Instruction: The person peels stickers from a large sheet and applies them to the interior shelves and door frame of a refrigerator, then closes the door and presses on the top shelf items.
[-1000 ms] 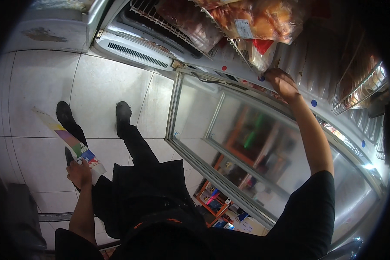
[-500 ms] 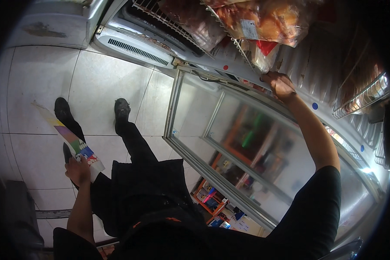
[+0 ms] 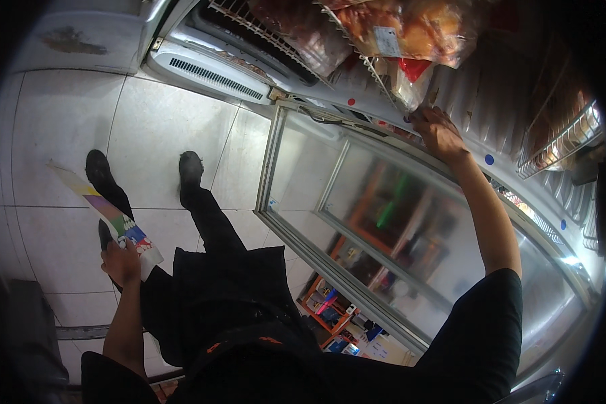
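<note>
My left hand (image 3: pixel 121 262) is closed around a long, flat, colourful packet (image 3: pixel 118 219), white with yellow, purple, green and blue bands. The packet hangs slantwise over the floor, its pale, thin end pointing away. My right hand (image 3: pixel 443 137) reaches into an open fridge, at the front edge beside a wire shelf (image 3: pixel 374 71). Its fingers are stretched out and partly apart, just below a small clear bag (image 3: pixel 409 91) with a red part. I cannot tell whether they touch it. A large bag of orange-pink meat (image 3: pixel 424 34) with a white label lies on the shelf.
The glass fridge door (image 3: pixel 357 209) stands open below my right arm. More bagged food (image 3: pixel 303 40) lies on a shelf to the left, and another wire rack (image 3: pixel 559 148) is at the right. A vented white panel (image 3: pixel 215 77) meets the tiled floor (image 3: pixel 161 135).
My right hand's fingers have loosened and spread, and the hand has shifted slightly to the right. My left hand and the packet have hardly moved.
</note>
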A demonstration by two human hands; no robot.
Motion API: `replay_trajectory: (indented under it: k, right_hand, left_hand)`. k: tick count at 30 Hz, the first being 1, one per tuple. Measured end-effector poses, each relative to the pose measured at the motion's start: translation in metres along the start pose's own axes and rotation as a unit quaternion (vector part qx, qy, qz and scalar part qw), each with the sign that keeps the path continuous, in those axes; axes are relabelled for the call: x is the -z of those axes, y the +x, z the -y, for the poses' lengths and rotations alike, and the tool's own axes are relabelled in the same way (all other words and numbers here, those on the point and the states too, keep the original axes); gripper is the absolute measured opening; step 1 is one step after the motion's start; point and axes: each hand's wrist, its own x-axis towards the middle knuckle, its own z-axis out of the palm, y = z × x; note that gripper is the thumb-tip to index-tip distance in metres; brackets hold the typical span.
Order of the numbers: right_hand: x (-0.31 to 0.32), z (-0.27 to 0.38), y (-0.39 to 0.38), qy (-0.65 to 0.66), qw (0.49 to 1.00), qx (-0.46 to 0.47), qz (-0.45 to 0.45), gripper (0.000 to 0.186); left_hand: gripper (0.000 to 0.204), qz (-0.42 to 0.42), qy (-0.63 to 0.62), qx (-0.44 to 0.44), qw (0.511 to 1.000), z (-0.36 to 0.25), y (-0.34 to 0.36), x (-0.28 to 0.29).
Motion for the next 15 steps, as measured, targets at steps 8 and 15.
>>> replay_trajectory:
  k: [8, 15]
  right_hand:
    - [0.002, 0.0051, 0.0, -0.044, 0.999, -0.006, 0.016, 0.033]
    - [-0.002, 0.0042, -0.0002, -0.06, 0.998, -0.014, 0.018, 0.034]
  left_hand:
    - [0.038, 0.013, 0.01, 0.015, 1.0, -0.004, 0.0004, 0.003]
    - [0.037, 0.011, 0.012, 0.022, 1.0, -0.0074, 0.0007, 0.0027]
